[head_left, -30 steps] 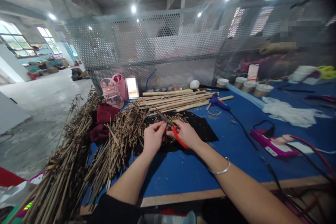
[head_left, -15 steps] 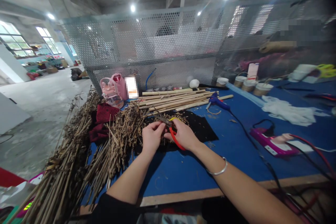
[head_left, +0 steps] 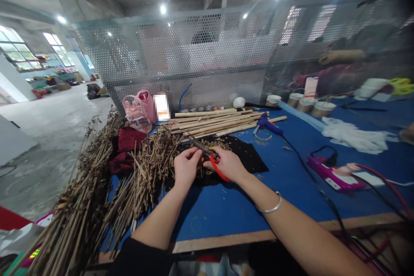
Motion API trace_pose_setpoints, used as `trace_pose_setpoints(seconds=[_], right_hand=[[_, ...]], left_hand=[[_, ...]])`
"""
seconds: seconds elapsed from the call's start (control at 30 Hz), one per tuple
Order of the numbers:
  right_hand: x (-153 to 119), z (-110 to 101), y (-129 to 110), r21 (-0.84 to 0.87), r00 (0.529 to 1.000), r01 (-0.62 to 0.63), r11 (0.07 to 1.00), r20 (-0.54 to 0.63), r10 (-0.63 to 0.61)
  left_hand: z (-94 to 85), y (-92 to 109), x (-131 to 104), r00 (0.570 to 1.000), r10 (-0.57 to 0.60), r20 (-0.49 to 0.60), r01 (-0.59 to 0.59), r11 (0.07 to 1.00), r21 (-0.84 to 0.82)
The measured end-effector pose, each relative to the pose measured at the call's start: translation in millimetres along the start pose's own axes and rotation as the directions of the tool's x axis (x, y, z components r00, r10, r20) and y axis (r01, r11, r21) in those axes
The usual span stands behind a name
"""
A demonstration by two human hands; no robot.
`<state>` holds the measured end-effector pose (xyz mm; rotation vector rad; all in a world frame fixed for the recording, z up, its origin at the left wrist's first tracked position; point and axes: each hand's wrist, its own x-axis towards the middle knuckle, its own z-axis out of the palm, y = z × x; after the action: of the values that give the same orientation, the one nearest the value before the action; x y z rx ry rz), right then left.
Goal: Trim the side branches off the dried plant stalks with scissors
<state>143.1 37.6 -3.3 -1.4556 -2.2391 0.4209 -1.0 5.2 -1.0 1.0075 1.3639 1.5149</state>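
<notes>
My right hand [head_left: 230,165] is closed round the handles of a pair of scissors [head_left: 217,170] with red and yellow grips. Their dark metal blades point up and to the left, past the fingertips of my left hand [head_left: 185,167]. That hand is pinched shut beside the blades, and what lies between its fingers is too small to make out. Both hands are over a black cloth [head_left: 255,158] strewn with dry brown clippings [head_left: 223,142]. Just left of my left hand lies a pile of dried plant stalks [head_left: 145,181].
A larger bundle of dried stalks [head_left: 77,211] leans along the table's left side. Pale sticks [head_left: 223,121] lie behind my hands, near a blue glue gun [head_left: 270,127]. To the right are a purple power strip [head_left: 336,174], its cables and white gloves [head_left: 355,136]. A perforated metal screen [head_left: 194,60] stands behind.
My hands stay almost in place, with the scissors shifted slightly. At the far right edge, a dark tool with red is gone and a blurred shape has appeared.
</notes>
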Motion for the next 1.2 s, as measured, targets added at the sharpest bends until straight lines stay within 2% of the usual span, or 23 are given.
trace_pose_setpoints(seconds=[0.3,0.5,0.73,1.03,1.2], right_hand=[[-1.9,-0.3,-2.0,-0.022,0.995,0.094,0.995,-0.024,-0.094],[-1.7,1.1,-1.6,0.038,0.998,0.053,0.998,-0.018,-0.052],[-0.3,0.0,1.6,0.104,0.999,0.006,0.995,-0.046,-0.001],[0.6,1.7,4.5,0.051,0.999,0.004,0.999,-0.039,-0.002],[0.5,3.3,3.5,0.029,0.997,0.053,0.998,-0.06,-0.051]], left_hand=[[-1.0,1.4,-0.6,0.999,0.034,-0.007,-0.034,0.998,0.044],[-1.3,1.9,-0.2,1.0,0.016,-0.017,-0.015,0.999,0.052],[1.3,-4.3,-0.8,0.989,-0.053,0.139,0.055,0.998,-0.011],[1.3,-2.4,-0.2,0.996,-0.076,0.034,0.077,0.997,-0.011],[1.5,-4.4,-0.8,0.999,-0.024,0.042,0.024,1.0,0.008]])
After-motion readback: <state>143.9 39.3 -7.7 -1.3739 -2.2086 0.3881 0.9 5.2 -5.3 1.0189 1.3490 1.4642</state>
